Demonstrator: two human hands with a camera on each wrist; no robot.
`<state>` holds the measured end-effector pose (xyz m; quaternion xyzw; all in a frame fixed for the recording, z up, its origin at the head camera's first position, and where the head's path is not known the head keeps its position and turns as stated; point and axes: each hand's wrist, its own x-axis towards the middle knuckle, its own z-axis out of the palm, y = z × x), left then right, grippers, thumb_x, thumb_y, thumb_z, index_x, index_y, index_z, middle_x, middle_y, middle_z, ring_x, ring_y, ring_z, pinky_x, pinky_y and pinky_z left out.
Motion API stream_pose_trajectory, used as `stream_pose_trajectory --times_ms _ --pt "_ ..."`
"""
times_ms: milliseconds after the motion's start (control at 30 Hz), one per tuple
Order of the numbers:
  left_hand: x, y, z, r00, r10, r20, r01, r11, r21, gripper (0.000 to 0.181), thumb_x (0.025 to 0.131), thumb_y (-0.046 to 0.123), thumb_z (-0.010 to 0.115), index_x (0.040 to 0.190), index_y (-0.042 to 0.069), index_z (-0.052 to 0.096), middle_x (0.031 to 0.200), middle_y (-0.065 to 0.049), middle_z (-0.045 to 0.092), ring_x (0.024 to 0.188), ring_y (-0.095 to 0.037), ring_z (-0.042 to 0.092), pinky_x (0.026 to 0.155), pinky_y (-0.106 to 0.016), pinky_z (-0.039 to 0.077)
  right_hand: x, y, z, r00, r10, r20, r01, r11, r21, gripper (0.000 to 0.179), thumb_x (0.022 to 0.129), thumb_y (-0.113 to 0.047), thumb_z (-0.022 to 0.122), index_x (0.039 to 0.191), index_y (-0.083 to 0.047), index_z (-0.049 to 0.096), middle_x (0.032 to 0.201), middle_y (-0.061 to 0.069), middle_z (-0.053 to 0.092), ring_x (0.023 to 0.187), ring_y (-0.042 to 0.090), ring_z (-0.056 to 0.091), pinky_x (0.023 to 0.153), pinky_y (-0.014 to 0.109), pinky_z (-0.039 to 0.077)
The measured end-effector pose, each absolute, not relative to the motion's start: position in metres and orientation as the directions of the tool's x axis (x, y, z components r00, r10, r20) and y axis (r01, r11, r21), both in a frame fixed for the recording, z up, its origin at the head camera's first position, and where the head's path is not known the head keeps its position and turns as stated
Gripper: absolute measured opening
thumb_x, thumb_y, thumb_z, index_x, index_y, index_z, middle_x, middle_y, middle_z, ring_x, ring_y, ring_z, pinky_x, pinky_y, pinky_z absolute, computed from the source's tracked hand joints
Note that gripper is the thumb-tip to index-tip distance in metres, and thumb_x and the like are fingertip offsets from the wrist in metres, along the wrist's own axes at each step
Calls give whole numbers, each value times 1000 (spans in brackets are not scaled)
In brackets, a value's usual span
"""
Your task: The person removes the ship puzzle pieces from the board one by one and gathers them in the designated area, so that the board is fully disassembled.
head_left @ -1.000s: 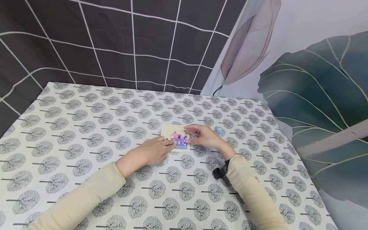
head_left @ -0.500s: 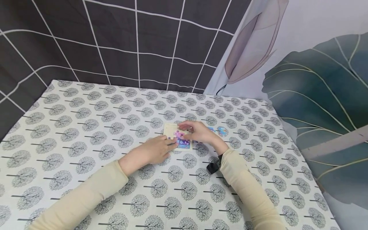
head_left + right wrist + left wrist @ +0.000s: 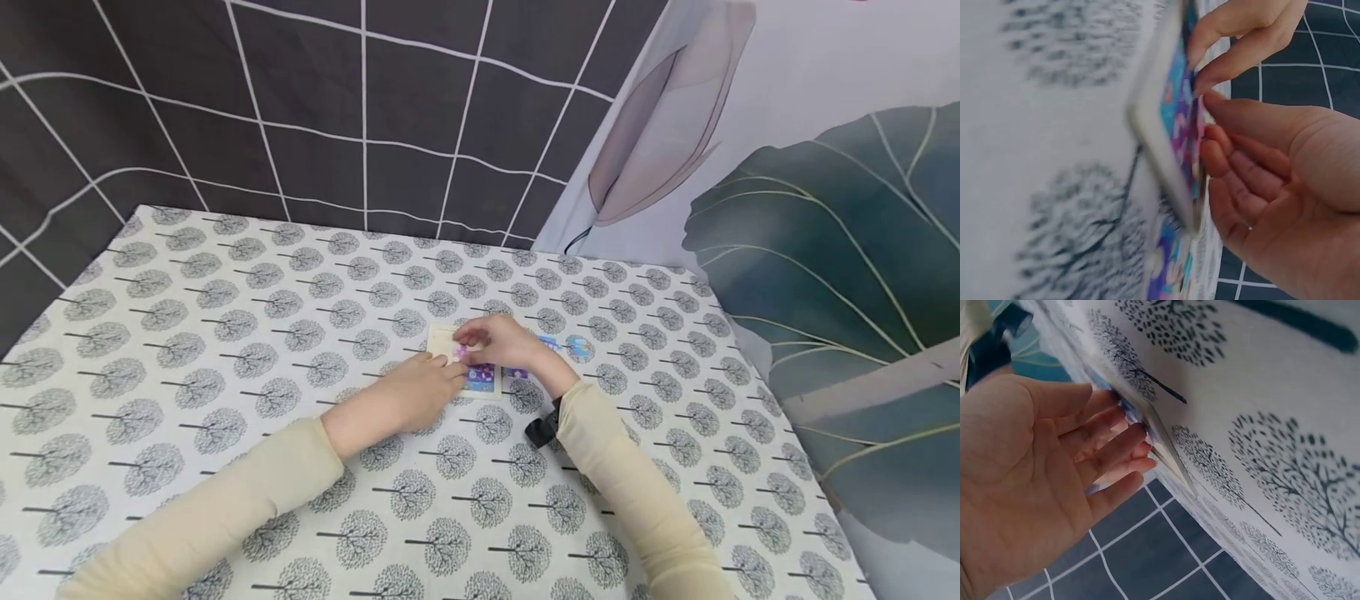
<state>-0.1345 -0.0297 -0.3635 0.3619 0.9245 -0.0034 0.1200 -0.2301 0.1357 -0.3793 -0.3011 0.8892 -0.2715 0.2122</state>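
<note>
A small jigsaw puzzle in a cream tray (image 3: 442,335) lies mid-table, with purple and blue pieces (image 3: 480,382) along its near side. My right hand (image 3: 498,342) is over the tray, thumb and fingertips curled in at a pink puzzle piece (image 3: 1200,117); the fingers hide most of that piece. From the left, my left hand (image 3: 420,390) reaches onto the tray, its loosely extended fingertips resting on the pieces. The left wrist view shows this hand's palm (image 3: 1035,469) and the tray's edge (image 3: 1169,453) beyond the fingers.
Loose puzzle pieces lie right of the tray: a round blue one (image 3: 579,348), a blue one (image 3: 550,342) and a purple one (image 3: 516,373). A tree-print cloth (image 3: 300,467) covers the table. A dark gridded curtain (image 3: 300,100) hangs behind.
My right hand has moved left across the tray to the pink piece, uncovering loose pieces on the right. My left hand stays at the tray with its fingers slightly shifted.
</note>
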Motion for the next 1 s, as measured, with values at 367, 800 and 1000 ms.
stream_pose_trajectory --times_ms 367,800,1000 --pt "-138 -26 -365 -703 660 -265 662 743 96 53 90 12 53 142 14 40 149 0 35 139 -25 27 111 -47 31 -231 119 -369 -757 -560 -336 -343 778 -526 39 76 -13 75 114 -10 64 97 2 66 90 14 59 88 29 48" --pt "-135 -16 -363 -725 630 -280 628 771 109 52 91 11 54 141 10 41 149 -1 35 136 -26 31 104 -45 41 -229 126 -375 -746 -609 -269 -402 733 -549 42 77 -8 73 118 -5 62 103 6 66 94 16 59 89 27 49" --pt "-135 -22 -368 -718 635 -285 627 768 131 58 89 9 54 144 12 35 152 1 28 139 -26 25 108 -44 36 -230 132 -375 -756 -622 -204 -417 698 -581 48 72 -10 78 117 -5 63 100 5 66 90 15 60 83 26 51"
